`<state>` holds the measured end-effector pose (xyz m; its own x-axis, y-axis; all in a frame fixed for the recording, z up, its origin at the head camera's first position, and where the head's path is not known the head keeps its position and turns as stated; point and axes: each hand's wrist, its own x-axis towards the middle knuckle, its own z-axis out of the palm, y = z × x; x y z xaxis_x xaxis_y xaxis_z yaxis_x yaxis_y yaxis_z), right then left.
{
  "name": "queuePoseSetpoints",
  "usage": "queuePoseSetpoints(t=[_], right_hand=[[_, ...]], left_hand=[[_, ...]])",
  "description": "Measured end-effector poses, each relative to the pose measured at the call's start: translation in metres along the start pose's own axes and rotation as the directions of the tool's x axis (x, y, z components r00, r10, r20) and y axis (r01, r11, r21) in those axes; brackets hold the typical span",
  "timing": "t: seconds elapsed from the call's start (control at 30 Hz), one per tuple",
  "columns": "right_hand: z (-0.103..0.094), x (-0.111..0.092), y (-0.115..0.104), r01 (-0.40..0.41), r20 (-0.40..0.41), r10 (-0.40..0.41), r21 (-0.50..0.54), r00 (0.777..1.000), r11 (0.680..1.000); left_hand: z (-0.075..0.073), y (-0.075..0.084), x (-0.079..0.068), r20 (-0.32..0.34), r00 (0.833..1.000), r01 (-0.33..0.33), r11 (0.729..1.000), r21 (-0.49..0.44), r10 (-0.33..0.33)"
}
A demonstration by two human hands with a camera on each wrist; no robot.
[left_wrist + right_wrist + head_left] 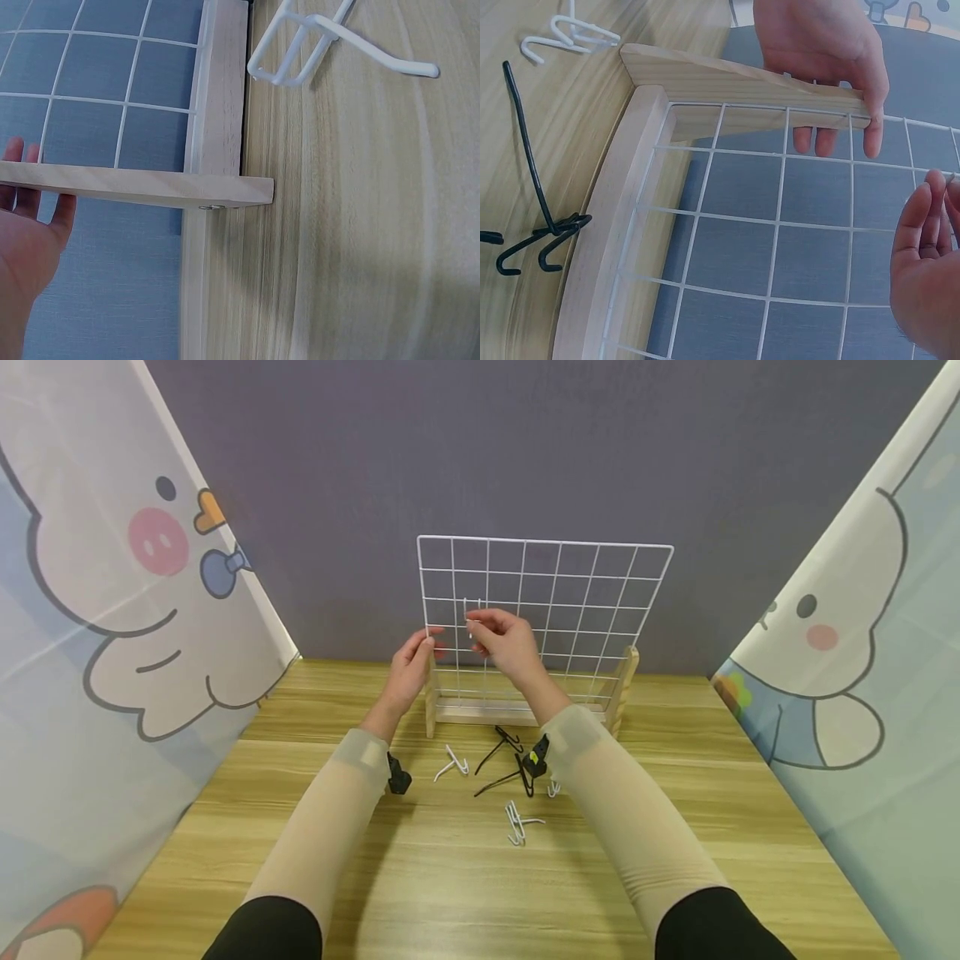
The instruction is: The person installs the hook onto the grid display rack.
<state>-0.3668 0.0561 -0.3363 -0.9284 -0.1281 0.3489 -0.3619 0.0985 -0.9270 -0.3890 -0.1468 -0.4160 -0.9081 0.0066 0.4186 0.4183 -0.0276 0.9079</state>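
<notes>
A white wire grid (pixel 558 574) stands upright in a wooden stand (pixel 517 716). My left hand (pixel 408 670) grips the stand's left upright (pixel 135 184) near its top, fingers curled behind it at the grid's edge. Toward the grid's left side, my right hand (pixel 513 647) pinches a small white hook (pixel 465 607) between thumb and fingers. Two thin prongs of the hook show above the fingertips, close against the wires; the rest is hidden by the hand. In the right wrist view, the right hand (pixel 934 259) is partly cut off by the frame edge.
In front of the stand lie two black hooks (pixel 519 777) and a white hook (pixel 453 763). Another white hook (pixel 517 822) lies nearer, with one more (pixel 553 789) partly behind the right forearm. A grey wall (pixel 525 443) rises behind; printed cloths (pixel 112 568) flank the wooden table (pixel 435 877).
</notes>
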Motion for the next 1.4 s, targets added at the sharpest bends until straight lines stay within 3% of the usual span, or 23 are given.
queuePoseSetpoints(t=[0.33, 0.73, 1.1, 1.4], right_hand=[[-0.016, -0.011, -0.001, -0.001, 0.015, 0.002, -0.007, 1.000, 1.000], [-0.065, -0.051, 0.010, -0.001, 0.112, 0.018, -0.149, 0.994, 0.989], [-0.124, -0.099, 0.046, -0.095, 0.212, 0.177, -0.348, 0.961, 0.933], [-0.165, -0.122, 0.083, -0.134, 0.237, 0.241, -0.392, 0.941, 0.910]], left_hand=[[-0.001, 0.000, -0.001, 0.020, 1.000, 0.005, 0.999, 0.033, -0.005], [-0.003, 0.002, -0.003, 0.030, 0.999, 0.017, 1.000, 0.021, -0.017], [-0.002, 0.001, -0.002, 0.012, 1.000, 0.014, 0.999, 0.047, -0.015], [-0.002, 0.001, -0.002, 0.013, 1.000, 0.028, 0.999, 0.045, -0.028]])
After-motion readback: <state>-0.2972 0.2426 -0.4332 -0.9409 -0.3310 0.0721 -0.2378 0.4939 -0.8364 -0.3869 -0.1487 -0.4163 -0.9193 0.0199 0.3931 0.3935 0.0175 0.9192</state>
